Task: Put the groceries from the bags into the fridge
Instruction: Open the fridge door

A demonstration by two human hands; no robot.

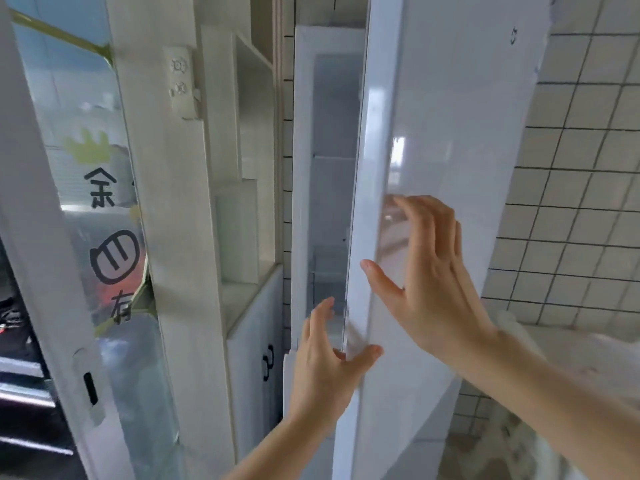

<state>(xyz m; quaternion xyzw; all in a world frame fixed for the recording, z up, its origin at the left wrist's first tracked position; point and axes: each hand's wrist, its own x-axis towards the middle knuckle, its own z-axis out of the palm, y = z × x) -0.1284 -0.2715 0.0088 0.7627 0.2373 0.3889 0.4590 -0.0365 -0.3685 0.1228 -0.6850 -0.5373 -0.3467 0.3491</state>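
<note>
A tall white fridge stands ahead, its glossy door (443, 109) swung partly ajar. Through the narrow gap I see the pale inside of the fridge (330, 202) with bare shelves. My left hand (329, 358) is at the door's lower edge, thumb on the front face and fingers curling behind the edge. My right hand (426, 271) lies flat against the door's front, fingers spread. No groceries or bags are in view.
A white cabinet (249, 341) with open shelves above stands just left of the fridge. Further left is a glass door (104, 220) with painted characters. White tiled wall (571, 202) rises on the right, with a ledge below it.
</note>
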